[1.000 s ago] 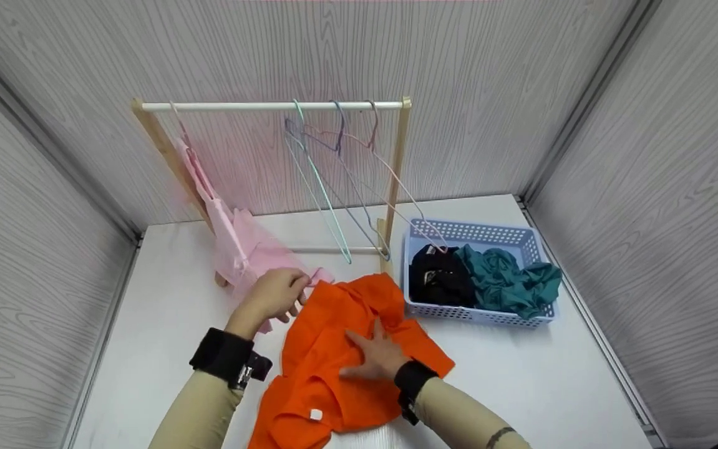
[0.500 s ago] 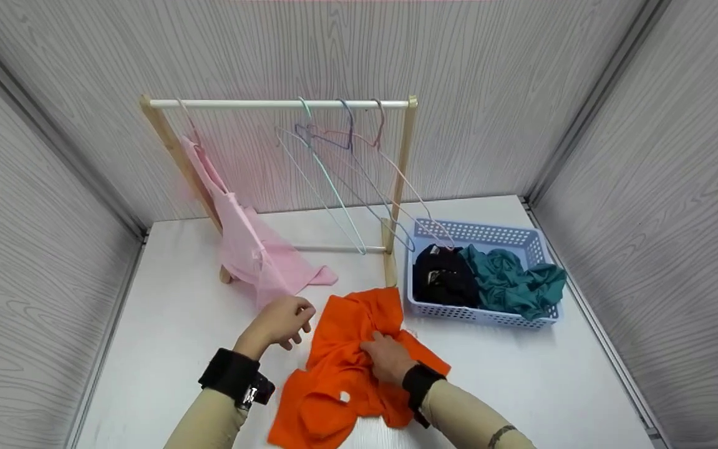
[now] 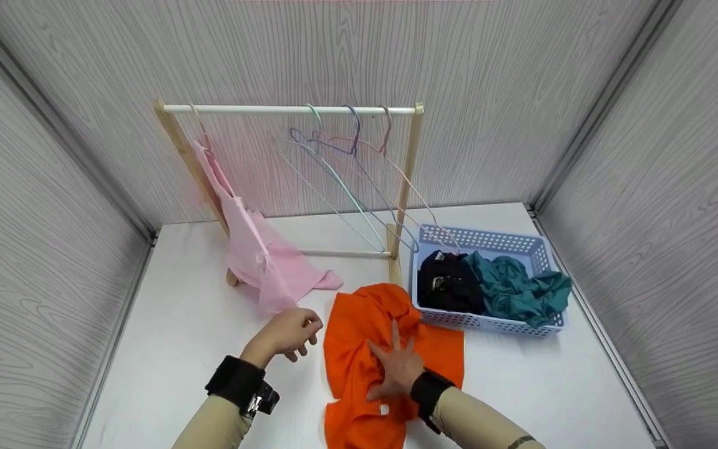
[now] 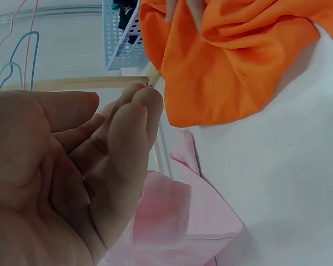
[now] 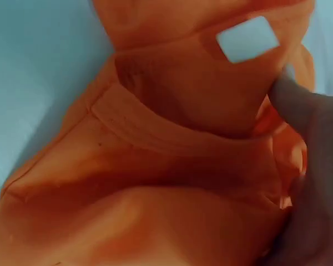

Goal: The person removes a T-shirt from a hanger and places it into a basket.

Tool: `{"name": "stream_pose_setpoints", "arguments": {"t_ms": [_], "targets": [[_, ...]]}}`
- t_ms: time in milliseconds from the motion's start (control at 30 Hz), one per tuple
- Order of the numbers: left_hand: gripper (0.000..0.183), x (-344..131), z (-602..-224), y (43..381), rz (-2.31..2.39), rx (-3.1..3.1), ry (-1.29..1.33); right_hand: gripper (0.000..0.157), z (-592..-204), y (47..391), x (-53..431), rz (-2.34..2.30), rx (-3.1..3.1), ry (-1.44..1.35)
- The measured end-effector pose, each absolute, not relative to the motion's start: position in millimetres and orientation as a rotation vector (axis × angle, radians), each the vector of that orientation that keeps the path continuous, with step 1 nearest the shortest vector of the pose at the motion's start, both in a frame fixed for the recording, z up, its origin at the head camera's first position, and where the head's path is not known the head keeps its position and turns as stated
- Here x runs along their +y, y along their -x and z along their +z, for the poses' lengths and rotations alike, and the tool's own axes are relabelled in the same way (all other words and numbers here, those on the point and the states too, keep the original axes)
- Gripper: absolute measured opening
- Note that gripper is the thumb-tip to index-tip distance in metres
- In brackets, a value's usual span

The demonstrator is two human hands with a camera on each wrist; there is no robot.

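An orange shirt point(image 3: 352, 355) lies rumpled on the white table, its neckline and white label point(image 5: 247, 39) showing in the right wrist view. My right hand point(image 3: 398, 368) rests on the shirt with fingers spread. In the right wrist view the thumb point(image 5: 291, 100) lies beside the neck opening. To the left of the shirt, my left hand point(image 3: 293, 332) is held with loosely bent fingers and nothing in them. A pink garment point(image 3: 249, 243) hangs just beyond it from the left end of a rack, its lower part spread on the table.
The rack has wooden posts point(image 3: 410, 168) and a white rail point(image 3: 259, 109). Mint point(image 3: 349, 193), blue point(image 3: 356, 134) and pink point(image 3: 418, 193) bare hangers hang from its right half. At right, a blue basket point(image 3: 489, 321) contains black point(image 3: 449, 287) and teal point(image 3: 511, 290) cloth.
The orange shirt has shifted right, away from my left hand. My right hand's fingers bunched the cloth half a second ago and are now spread over it.
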State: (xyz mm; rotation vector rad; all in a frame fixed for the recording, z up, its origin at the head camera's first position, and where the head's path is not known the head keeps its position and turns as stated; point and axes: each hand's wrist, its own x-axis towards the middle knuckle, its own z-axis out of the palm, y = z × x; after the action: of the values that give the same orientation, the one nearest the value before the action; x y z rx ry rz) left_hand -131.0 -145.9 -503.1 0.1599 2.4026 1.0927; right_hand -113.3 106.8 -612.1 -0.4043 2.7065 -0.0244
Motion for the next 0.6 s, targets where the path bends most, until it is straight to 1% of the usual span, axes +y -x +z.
{"name": "stream_pose_setpoints", "arguments": {"t_ms": [33,100,267,333,367,433,500,533,600], "targets": [[0.02,-146.2,-503.5,130.1,1.088,2.398,-0.161,0.113,-616.6,109.1,104.3,0.016,2.696,0.403],[0.02,-147.3,-504.0,129.3,1.08,2.392,-0.161,0.111,-625.3,105.1,100.6,0.084,2.708,0.416],[0.019,-146.6,-503.5,129.3,1.064,2.384,-0.151,0.076,-634.2,109.6,101.3,0.096,2.78,0.514],[0.019,-145.6,-502.8,129.5,1.058,2.384,-0.149,0.058,-631.5,113.5,106.0,0.014,2.774,0.567],[0.019,-145.1,-502.5,129.5,1.058,2.384,-0.15,0.052,-629.3,115.5,109.3,-0.042,2.769,0.593],[0.019,-144.2,-501.9,129.2,1.055,2.386,-0.158,0.043,-625.0,119.6,116.6,-0.188,2.735,0.626],[0.02,-143.8,-501.1,128.4,1.052,2.384,-0.158,0.038,-618.0,124.8,123.6,-0.342,2.662,0.628],[0.02,-143.6,-500.7,127.6,1.05,2.382,-0.162,0.039,-614.0,127.7,127.1,-0.398,2.618,0.619],[0.02,-143.4,-499.9,126.4,1.054,2.376,-0.168,0.049,-604.0,134.1,133.8,-0.497,2.54,0.589]]}}
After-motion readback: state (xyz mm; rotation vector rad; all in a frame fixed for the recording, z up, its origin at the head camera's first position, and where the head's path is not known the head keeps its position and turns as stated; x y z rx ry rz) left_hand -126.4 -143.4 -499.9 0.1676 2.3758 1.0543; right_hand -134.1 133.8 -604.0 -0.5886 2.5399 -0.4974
